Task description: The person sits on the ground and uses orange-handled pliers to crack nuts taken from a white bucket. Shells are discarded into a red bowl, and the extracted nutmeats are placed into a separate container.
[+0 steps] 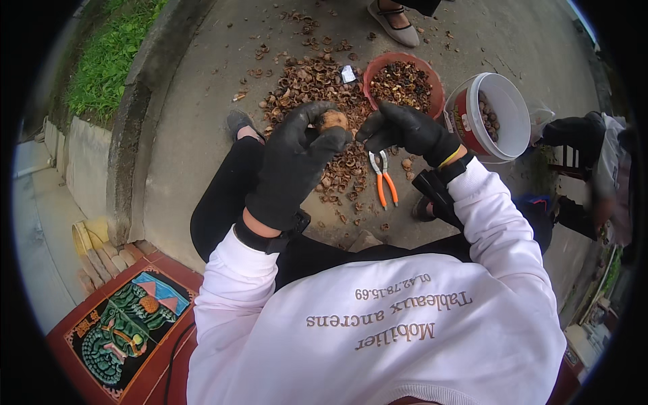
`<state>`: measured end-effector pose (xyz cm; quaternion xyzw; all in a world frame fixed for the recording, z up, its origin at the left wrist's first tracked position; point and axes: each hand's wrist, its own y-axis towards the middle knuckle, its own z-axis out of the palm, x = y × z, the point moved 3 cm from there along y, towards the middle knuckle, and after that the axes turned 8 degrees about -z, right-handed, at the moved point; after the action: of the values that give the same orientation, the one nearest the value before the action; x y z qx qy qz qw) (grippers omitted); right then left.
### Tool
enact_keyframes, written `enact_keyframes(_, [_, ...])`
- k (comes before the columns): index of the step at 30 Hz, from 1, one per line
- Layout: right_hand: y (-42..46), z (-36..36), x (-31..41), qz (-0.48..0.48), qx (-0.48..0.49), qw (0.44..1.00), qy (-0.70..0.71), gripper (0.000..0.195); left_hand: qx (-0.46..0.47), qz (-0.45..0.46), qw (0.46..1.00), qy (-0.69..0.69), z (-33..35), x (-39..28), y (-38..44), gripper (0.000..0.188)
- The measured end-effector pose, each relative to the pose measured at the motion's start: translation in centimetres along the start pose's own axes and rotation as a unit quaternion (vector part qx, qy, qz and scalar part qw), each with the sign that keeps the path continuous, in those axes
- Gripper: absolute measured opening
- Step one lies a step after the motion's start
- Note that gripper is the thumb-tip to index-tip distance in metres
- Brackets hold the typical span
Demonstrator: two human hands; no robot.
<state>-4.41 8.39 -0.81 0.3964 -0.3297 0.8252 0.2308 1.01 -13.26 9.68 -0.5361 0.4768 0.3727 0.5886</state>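
Both my hands wear black gloves. My left hand (309,147) grips a whole walnut (333,120) between thumb and fingers. Close by on the right, my right hand (400,129) is half curled, its fingertips near the walnut; whether it holds a small piece I cannot tell. Below it on the concrete lie pliers (387,185) with orange handles, jaws pointing away from me. A heap of broken walnut shells (309,83) spreads beyond and under my hands. A red plastic basin (439,86) of shelled bits stands behind my right hand.
A white bucket (512,109) lies tilted at the right with whole walnuts (488,119) in it. Another person's shoe (400,30) is at the top, and a person with dark gloves sits at the far right. A concrete curb (134,116) runs along the left.
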Motion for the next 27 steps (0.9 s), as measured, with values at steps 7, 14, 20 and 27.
enact_keyframes(7, [-2.8,-8.6,-19.1,0.257,-0.137,0.726,-0.623,0.035,-0.083,-0.069,0.978,-0.181,-2.9,-0.8,-1.1,0.032])
enact_keyframes(14, [-1.7,-7.9,-24.5,0.303,-0.146,0.732,-0.592,0.026,-0.068,-0.091,0.976,-0.184,-2.5,0.0,0.8,0.036])
enact_keyframes(20, [-2.3,-9.3,-24.2,0.284,-0.165,0.775,-0.54,0.027,-0.06,-0.092,0.991,-0.078,-1.5,-0.2,2.3,0.044])
enact_keyframes(27, [-1.9,-7.6,-22.2,0.313,-0.259,0.914,0.002,0.015,0.011,-0.159,0.974,-0.164,-0.5,-0.5,1.9,0.043])
